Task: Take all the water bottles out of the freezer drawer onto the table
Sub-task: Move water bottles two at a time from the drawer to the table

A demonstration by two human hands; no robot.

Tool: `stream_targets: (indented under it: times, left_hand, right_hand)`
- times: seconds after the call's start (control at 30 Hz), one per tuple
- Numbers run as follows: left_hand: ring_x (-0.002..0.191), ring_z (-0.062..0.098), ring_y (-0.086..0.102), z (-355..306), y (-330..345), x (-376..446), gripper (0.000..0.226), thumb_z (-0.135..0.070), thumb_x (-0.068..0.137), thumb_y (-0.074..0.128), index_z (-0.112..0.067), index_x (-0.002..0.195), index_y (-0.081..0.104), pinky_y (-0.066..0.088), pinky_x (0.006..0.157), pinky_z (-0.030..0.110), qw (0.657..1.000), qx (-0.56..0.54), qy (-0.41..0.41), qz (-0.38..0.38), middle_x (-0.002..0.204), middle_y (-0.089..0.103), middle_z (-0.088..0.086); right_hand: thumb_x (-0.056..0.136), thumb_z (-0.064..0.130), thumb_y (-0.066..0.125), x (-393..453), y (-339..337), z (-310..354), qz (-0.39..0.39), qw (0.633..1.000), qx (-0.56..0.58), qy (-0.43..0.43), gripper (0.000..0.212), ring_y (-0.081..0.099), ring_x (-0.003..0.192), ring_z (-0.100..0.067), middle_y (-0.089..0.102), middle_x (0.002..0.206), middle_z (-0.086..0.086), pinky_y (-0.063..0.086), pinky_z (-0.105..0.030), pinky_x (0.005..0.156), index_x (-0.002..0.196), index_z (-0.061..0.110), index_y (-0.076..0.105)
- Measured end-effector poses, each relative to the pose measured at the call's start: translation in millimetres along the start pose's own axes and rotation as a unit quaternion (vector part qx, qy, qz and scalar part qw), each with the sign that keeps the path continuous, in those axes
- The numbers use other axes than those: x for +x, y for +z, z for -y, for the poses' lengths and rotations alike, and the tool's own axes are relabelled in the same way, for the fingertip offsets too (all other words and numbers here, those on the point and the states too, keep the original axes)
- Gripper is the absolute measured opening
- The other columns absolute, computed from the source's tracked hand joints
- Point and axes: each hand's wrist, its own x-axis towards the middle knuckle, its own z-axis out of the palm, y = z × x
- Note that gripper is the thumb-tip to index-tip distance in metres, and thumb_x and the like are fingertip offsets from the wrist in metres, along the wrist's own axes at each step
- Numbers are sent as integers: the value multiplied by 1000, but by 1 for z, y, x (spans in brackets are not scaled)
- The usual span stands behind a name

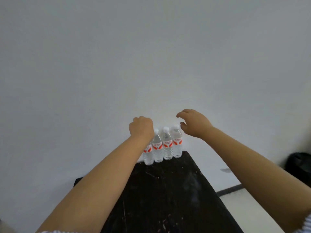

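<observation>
Several clear water bottles with white caps and red-and-white labels stand in a row at the far edge of the black table (168, 190), against the white wall. My left hand (141, 127) is curled over the top of the leftmost bottle (148, 154), whose cap and neck are hidden behind it. Beside it stand a second bottle (157, 147), a third (167, 145) and the rightmost bottle (177, 142). My right hand (193, 122) hovers above and to the right of the rightmost bottle, its fingers loosely bent, holding nothing. No freezer drawer is in view.
A white wall fills the view behind the table. To the right lie a pale floor with a dark strip (229, 189) and a black bag-like object (298, 163) in the corner. The table's near part is bare and scratched.
</observation>
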Motion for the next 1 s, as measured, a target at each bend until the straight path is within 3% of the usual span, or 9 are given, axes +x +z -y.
stream_targets:
  times: [0.33, 0.47, 0.6, 0.8, 1.0]
  left_hand:
    - [118, 28, 48, -76, -46, -156, 29, -9, 92, 45, -5, 118, 56, 43, 92, 33, 970, -26, 240, -29, 125, 52, 12]
    - [114, 30, 50, -143, -70, -218, 29, -4, 89, 42, -4, 114, 57, 41, 81, 31, 940, -66, 334, -21, 122, 53, 13]
    - [117, 30, 48, -223, -92, -300, 32, -7, 90, 45, -5, 120, 55, 44, 87, 33, 896, -115, 429, -4, 126, 50, 13]
    - [117, 34, 49, -348, -117, -444, 34, -8, 89, 47, -4, 121, 57, 46, 91, 37, 802, -154, 577, -5, 126, 51, 17]
    - [116, 34, 51, -457, -133, -597, 32, -14, 90, 50, -4, 119, 59, 47, 90, 37, 737, -163, 656, 11, 124, 55, 18]
  right_hand:
    - [95, 15, 42, -226, -70, -14, -29, 981, -27, 188, 39, 45, 129, -20, 48, 140, -1, 39, -31, 102, 133, 15, 48]
    - [94, 14, 43, -327, -109, -31, -48, 956, -47, 285, 41, 45, 129, -24, 47, 141, -4, 39, -34, 103, 134, 15, 48]
    - [91, 13, 48, -445, -142, -51, -71, 918, -68, 383, 40, 49, 123, -27, 51, 136, -7, 41, -33, 99, 130, 13, 52]
    - [90, 12, 49, -634, -192, -84, -85, 834, -87, 539, 40, 51, 120, -30, 54, 133, -10, 42, -35, 97, 129, 11, 53]
    - [90, 9, 47, -807, -237, -112, -71, 764, -118, 630, 35, 53, 120, -30, 57, 130, -15, 44, -40, 101, 123, 5, 58]
